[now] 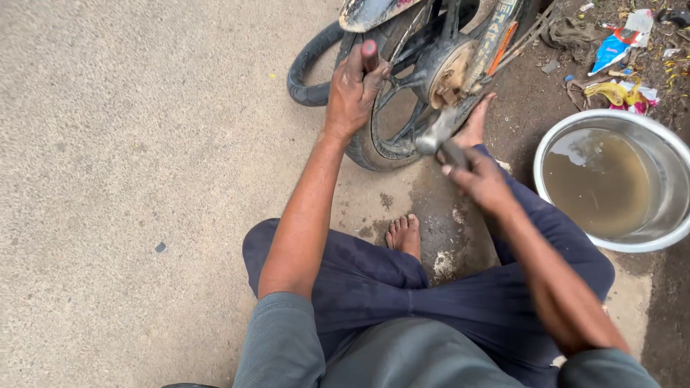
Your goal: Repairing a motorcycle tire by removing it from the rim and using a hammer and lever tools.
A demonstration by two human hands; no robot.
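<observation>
Swinging a hammer (435, 136) at the hub of the motorcycle wheel (402, 93), I have my right hand (480, 179) wrapped tight round its handle, near the head; the head is blurred, so it looks to be in motion. It should feel head-heavy and rigid, best held further down the shaft for swing. My left hand (353, 85) presses closed over the tyre's top edge, fingers curled on the rubber, which I judge firm but slightly giving, and dirty enough to slip. The wheel stands upright on the concrete just beyond my feet. I count one hammer, one wheel, one loose tyre (313, 68) behind it, and one steel basin (668, 154) of muddy water at my right.
</observation>
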